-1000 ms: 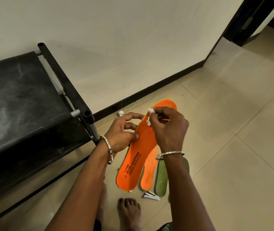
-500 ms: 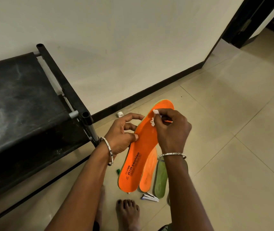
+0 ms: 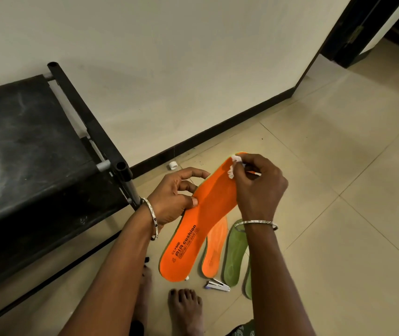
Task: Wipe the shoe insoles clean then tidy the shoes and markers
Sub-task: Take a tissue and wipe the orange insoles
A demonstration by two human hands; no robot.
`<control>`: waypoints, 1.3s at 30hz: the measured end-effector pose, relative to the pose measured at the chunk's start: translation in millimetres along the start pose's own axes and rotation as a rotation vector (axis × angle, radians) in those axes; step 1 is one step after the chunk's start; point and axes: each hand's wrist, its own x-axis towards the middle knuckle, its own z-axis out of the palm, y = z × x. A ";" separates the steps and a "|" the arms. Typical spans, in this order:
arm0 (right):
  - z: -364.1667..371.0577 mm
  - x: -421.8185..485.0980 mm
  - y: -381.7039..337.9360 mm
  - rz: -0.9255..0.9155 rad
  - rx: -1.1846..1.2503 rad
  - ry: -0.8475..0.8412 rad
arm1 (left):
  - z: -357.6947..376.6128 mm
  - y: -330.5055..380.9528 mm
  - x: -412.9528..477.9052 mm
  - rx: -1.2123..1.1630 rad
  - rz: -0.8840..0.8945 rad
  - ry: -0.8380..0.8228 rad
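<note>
Here, viewed from above, a barefoot person stands on a tiled floor [image 3: 339, 238] and holds a long orange insole [image 3: 205, 214] in the air, heel end near and toe end far. The left hand [image 3: 171, 197] grips its left edge, with the thumb pressed on the printed top face and the fingers curled behind. The right hand [image 3: 259, 187] pinches a small white wad [image 3: 232, 172], probably tissue, against the toe end.

Just beneath, on the floor, lie a smaller orange insole [image 3: 214, 248] and a green insole [image 3: 236, 253] side by side. The edge of another green one shows beside the right forearm. A small stapler-like tool [image 3: 217, 285] lies near the feet, a white cap [image 3: 173, 165] sits by the skirting, and a black rack [image 3: 24, 154] stands to the left.

The task looks to be in its wiping stage, with work on this insole's toe end. Whether the insoles on the floor are already clean cannot be told. No shoes or markers are plainly in view, so the tidying seems not yet begun.
</note>
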 end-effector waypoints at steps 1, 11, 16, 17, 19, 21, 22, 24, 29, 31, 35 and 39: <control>2.7 -1.5 -4.1 -0.025 0.004 -0.014 | 0.8 -0.1 0.7 0.007 -0.002 -0.002; -12.3 11.1 15.5 0.066 -0.048 0.050 | -2.0 0.2 0.9 -0.025 -0.018 -0.001; 5.7 -4.2 -5.0 -0.044 -0.007 -0.042 | 4.3 2.4 1.5 0.011 -0.019 0.014; 7.4 -5.5 -7.6 -0.065 0.000 -0.058 | 4.2 2.4 1.6 0.017 -0.017 0.023; 6.3 -3.8 -6.1 -0.061 -0.001 -0.062 | 2.8 2.2 1.1 0.018 -0.013 0.031; 0.2 1.3 2.0 -0.028 -0.021 -0.038 | 0.9 2.3 -0.3 0.003 -0.011 0.037; -3.7 4.0 6.5 -0.013 -0.028 -0.019 | -0.2 2.4 -0.9 -0.011 -0.010 0.045; -8.7 6.7 12.2 0.013 -0.029 -0.004 | -0.9 2.8 -1.0 -0.044 -0.008 0.062; 3.9 -4.6 2.2 -0.031 -0.007 -0.093 | 3.2 4.6 0.4 -0.055 -0.010 0.093; 12.3 -11.2 -6.2 -0.085 0.005 -0.166 | 4.0 4.9 1.0 -0.064 -0.008 0.123; 16.1 -11.8 -6.7 -0.149 -0.020 -0.214 | 1.5 5.4 1.4 -0.162 -0.035 0.172; 5.8 -1.9 8.5 -0.066 -0.057 -0.142 | -1.5 6.8 1.8 -0.304 -0.059 0.185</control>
